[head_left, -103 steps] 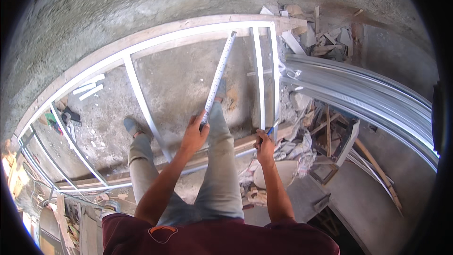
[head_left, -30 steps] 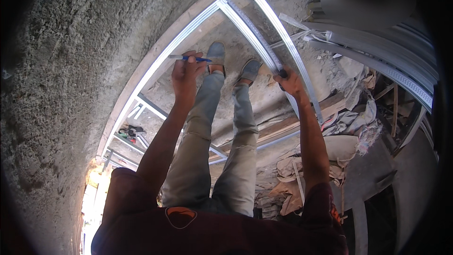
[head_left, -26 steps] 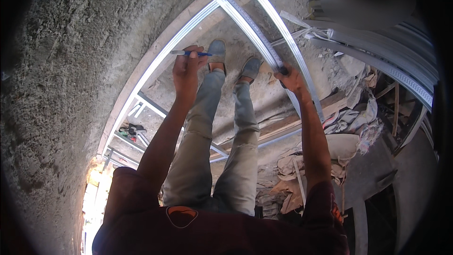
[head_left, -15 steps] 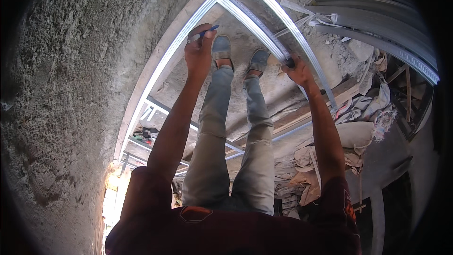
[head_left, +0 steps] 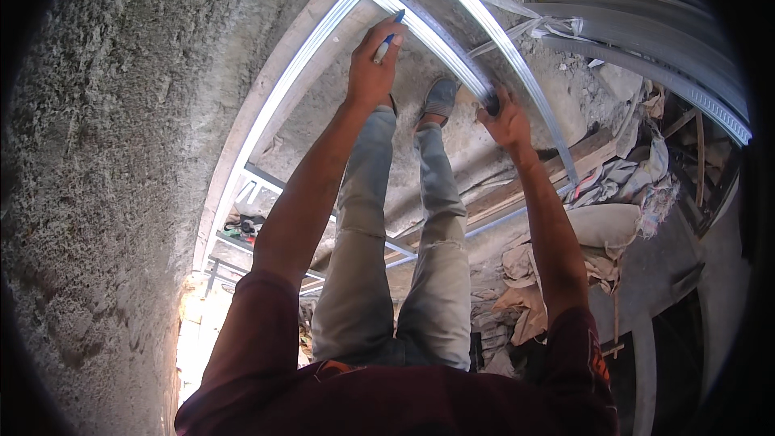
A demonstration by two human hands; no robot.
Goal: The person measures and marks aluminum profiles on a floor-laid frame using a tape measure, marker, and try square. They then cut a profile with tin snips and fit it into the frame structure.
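In my left hand is a blue and white marker, its tip against or just over a shiny metal profile. A tape measure with a dark case sits in my right hand, at the near end of that profile. Its pulled-out blade runs along the profile up to the frame's long left rail. Fingers hide part of the marker and of the case. To the right, another metal rail slants down past my right hand.
Rough concrete wall rises on the left. Bundled metal profiles, tied with a pale strip, lie at the far right. Sacks and rags are heaped below them, beside a timber plank. My shoe stands inside the frame.
My left hand has moved up and to the right with the marker, from beside the left rail to the measured profile. My right hand stays nearly in place with the tape measure.
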